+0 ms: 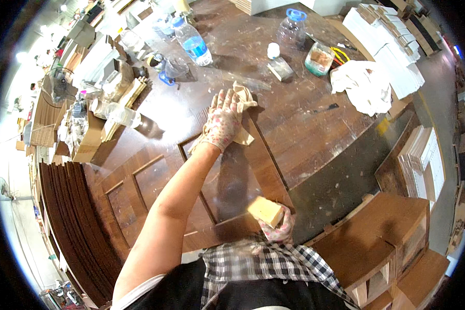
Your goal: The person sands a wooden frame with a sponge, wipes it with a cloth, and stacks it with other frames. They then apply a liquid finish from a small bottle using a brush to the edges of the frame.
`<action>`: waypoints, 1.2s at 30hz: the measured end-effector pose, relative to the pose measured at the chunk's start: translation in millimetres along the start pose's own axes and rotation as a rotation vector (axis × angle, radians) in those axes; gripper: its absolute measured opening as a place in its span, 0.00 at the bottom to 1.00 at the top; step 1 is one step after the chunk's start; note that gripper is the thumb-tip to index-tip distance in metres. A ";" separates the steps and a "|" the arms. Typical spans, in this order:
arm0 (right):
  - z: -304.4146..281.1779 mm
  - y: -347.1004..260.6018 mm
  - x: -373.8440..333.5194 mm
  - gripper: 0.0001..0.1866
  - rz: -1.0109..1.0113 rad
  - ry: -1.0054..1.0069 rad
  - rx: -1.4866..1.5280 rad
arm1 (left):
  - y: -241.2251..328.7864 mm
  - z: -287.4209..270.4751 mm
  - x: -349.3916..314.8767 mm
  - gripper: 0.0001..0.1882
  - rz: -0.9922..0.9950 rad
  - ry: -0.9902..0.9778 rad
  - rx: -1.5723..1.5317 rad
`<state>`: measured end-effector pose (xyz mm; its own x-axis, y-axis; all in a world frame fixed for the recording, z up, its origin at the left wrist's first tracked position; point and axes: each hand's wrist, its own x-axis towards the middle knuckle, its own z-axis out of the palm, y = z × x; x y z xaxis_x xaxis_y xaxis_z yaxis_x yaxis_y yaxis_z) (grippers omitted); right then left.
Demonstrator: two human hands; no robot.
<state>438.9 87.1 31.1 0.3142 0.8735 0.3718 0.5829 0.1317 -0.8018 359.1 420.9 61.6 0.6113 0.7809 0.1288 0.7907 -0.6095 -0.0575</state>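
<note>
My left hand (222, 121), in a patterned fabric glove, reaches forward and presses a beige rag (244, 96) onto a dark brown wooden panel door (266, 178). Its fingers lie fairly straight over the rag, and folds of cloth stick out on both sides of the palm. Close to my waist, my right hand (281, 230) wears a similar glove and grips a yellow sponge-like block (265, 211). The block is held over the near edge of the panel. Most of the right fingers are hidden behind the block.
Bottles, including one with a blue label (194, 44), stand across the brown worktable (315, 124). A cut-open container (319, 58) and a white cloth (363, 87) lie far right. Dark panels (70, 217) are stacked at left; a brown wooden cabinet piece (367, 232) stands near right.
</note>
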 end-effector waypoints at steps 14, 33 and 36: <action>-30.1 10.0 91.3 0.24 0.491 -0.043 0.961 | 102.1 -36.9 -145.7 0.37 0.256 -0.129 -0.292; 58.7 32.6 240.3 0.28 0.276 -0.739 0.639 | 141.1 -39.3 -191.1 0.30 0.244 -0.019 -0.505; 55.4 21.7 238.6 0.28 0.285 -0.729 0.593 | 122.7 -52.0 -152.2 0.29 0.133 0.087 -0.470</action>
<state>485.0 324.3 76.5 -0.2710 0.9582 -0.0921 0.0240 -0.0889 -0.9957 361.3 220.2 86.4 0.6848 0.6902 0.2337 0.5934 -0.7144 0.3708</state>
